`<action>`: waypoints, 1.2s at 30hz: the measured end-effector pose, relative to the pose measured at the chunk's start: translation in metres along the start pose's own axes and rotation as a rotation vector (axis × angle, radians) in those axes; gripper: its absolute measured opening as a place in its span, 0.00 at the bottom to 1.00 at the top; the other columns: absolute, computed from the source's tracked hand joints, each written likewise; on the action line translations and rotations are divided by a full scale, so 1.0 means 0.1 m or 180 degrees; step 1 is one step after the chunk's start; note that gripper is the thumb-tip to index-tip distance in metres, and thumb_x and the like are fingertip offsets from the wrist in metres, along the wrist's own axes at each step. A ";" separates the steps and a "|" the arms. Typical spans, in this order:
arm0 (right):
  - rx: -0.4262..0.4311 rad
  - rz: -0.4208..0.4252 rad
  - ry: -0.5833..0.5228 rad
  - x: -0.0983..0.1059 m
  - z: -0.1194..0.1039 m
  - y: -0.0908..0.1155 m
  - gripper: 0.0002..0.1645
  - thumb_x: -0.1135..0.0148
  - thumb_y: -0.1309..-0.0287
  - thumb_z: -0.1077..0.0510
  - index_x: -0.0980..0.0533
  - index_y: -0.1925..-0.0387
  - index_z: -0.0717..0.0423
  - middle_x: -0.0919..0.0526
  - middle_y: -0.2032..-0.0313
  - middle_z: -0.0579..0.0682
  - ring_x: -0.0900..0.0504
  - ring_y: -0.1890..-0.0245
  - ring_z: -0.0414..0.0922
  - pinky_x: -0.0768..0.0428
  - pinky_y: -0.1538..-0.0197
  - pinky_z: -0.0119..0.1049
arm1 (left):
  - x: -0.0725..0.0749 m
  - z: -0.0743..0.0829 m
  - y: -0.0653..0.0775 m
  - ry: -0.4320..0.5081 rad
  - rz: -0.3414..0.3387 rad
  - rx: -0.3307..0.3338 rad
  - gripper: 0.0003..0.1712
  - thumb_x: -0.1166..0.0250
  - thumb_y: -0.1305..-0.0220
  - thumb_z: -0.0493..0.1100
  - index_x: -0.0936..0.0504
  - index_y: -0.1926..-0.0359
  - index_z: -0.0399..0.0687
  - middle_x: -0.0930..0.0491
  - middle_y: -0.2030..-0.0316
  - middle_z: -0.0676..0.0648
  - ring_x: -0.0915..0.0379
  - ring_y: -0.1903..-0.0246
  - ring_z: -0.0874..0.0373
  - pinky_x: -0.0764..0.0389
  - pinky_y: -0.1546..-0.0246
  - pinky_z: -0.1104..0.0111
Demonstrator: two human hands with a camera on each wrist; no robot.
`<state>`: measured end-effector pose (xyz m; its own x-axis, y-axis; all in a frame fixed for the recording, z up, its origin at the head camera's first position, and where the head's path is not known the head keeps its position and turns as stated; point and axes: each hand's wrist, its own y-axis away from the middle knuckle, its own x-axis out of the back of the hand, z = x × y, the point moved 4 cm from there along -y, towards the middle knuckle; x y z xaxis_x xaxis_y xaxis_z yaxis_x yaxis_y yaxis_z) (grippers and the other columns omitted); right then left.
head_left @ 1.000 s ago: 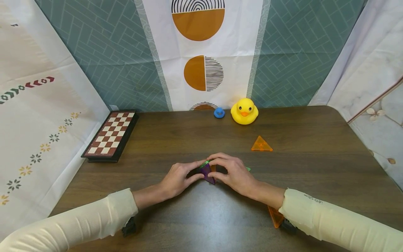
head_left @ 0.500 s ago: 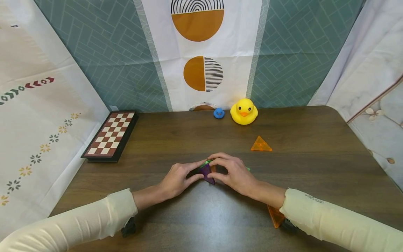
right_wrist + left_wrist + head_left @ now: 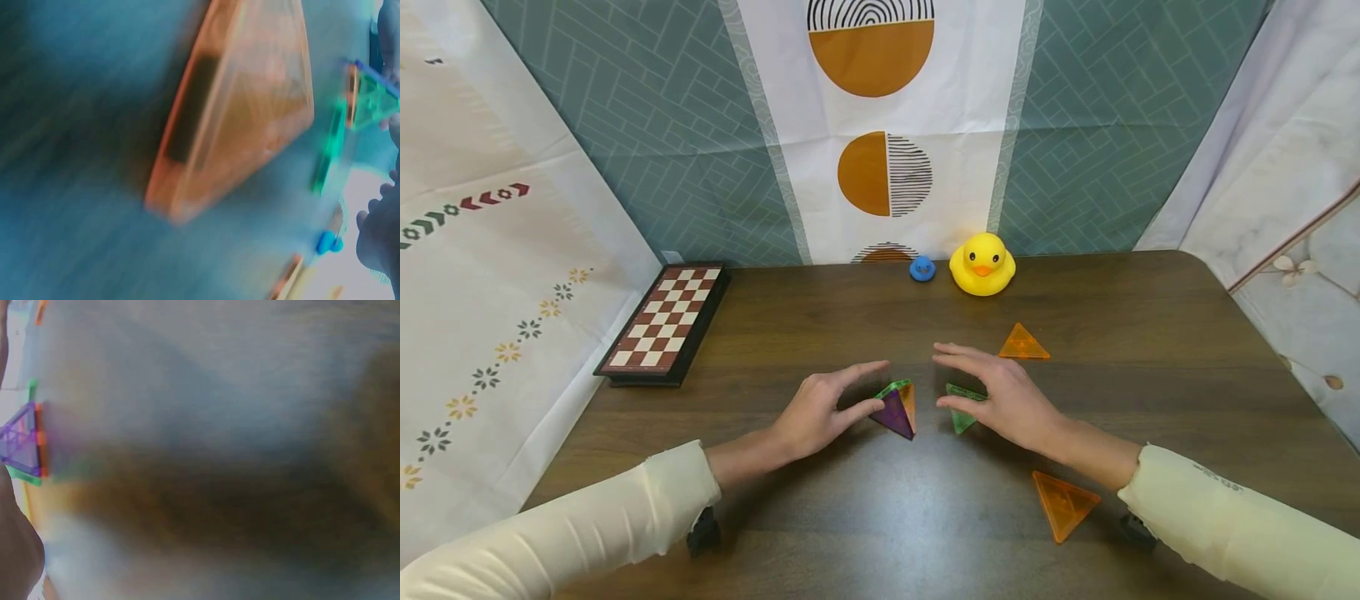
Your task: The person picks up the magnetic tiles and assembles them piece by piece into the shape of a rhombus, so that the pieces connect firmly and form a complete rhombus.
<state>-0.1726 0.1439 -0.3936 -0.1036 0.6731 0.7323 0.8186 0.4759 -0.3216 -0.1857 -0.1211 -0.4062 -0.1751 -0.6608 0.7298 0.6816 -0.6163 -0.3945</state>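
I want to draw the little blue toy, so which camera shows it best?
The head view: the blue toy appears whole and sharper there. The right wrist view shows it blurred; the left wrist view doesn't show it.

Your head camera looks forward and down from above, far enough back to frame your left hand (image 3: 816,414), right hand (image 3: 1011,402), the tabletop (image 3: 808,329) and the patterned backdrop (image 3: 700,142). Both wrist cameras sit low over the tabletop, turned sideways, the right one close to an orange triangle (image 3: 250,119); both catch the purple, green and orange shape (image 3: 893,414) at an edge.
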 end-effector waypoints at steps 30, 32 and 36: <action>-0.0984 -0.0078 0.0653 0.54 0.82 0.08 0.52 0.21 0.37 0.53 0.38 0.23 0.72 0.31 0.28 0.72 0.26 0.33 0.70 0.30 0.32 0.68 | -0.35 0.79 -0.39 0.0433 -0.0076 0.0014 0.57 0.22 0.34 0.46 0.47 0.15 0.47 0.17 0.56 0.47 0.36 0.82 0.66 0.26 0.73 0.76; -0.1018 -0.0064 0.0642 0.55 0.88 0.08 0.51 0.22 0.36 0.52 0.37 0.24 0.73 0.29 0.30 0.73 0.25 0.36 0.69 0.28 0.33 0.68 | -0.41 0.81 -0.36 0.0466 -0.0171 0.0080 0.58 0.22 0.33 0.47 0.48 0.14 0.48 0.19 0.37 0.45 0.30 0.76 0.66 0.19 0.62 0.74; -0.1025 -0.0049 0.0584 0.56 0.95 0.05 0.48 0.22 0.36 0.52 0.35 0.26 0.73 0.27 0.31 0.73 0.22 0.39 0.69 0.26 0.35 0.67 | -0.55 0.84 -0.30 0.0541 -0.0421 0.0239 0.58 0.24 0.32 0.47 0.52 0.14 0.49 0.43 0.18 0.49 0.21 0.39 0.59 0.26 0.31 0.63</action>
<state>-0.2281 0.2377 -0.4116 -0.0380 0.5405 0.8405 0.9566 0.2628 -0.1258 -0.1374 -0.0303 -0.3876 -0.3793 -0.6430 0.6653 0.6947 -0.6729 -0.2543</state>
